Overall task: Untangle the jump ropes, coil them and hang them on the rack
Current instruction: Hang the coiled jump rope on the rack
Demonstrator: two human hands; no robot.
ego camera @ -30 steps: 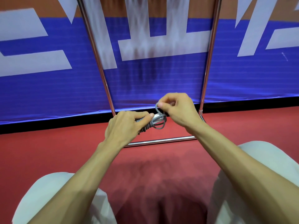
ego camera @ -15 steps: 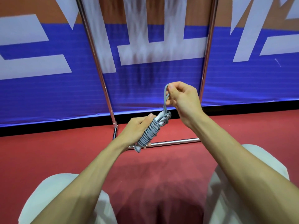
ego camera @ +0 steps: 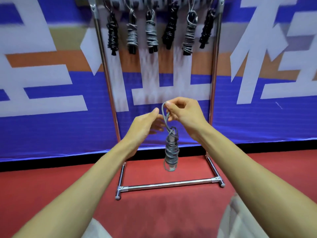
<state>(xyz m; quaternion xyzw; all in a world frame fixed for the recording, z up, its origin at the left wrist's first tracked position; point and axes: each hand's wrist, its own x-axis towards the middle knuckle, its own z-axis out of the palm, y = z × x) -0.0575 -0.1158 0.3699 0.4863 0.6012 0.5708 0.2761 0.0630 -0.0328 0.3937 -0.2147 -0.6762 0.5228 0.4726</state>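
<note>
A grey jump rope (ego camera: 171,148), wound into a tight coil around its handles, hangs straight down from a loop at its top. My right hand (ego camera: 184,114) pinches that loop between thumb and fingers. Just left of the loop, my left hand (ego camera: 145,124) is held with relaxed fingers and holds nothing. The metal rack (ego camera: 212,86) stands in front of me; several coiled ropes, black (ego camera: 112,34) and grey (ego camera: 151,34), hang from its top bar.
The rack's base bar (ego camera: 169,184) lies on the red floor (ego camera: 42,182) below the hanging coil. A blue, white and orange banner (ego camera: 51,126) covers the wall behind. My light trouser legs (ego camera: 240,220) show at the bottom corners.
My left hand has let go of the coil, which now dangles from my right hand. Both hands rose, and the view tilted up to show the rack's top bar with hung ropes.
</note>
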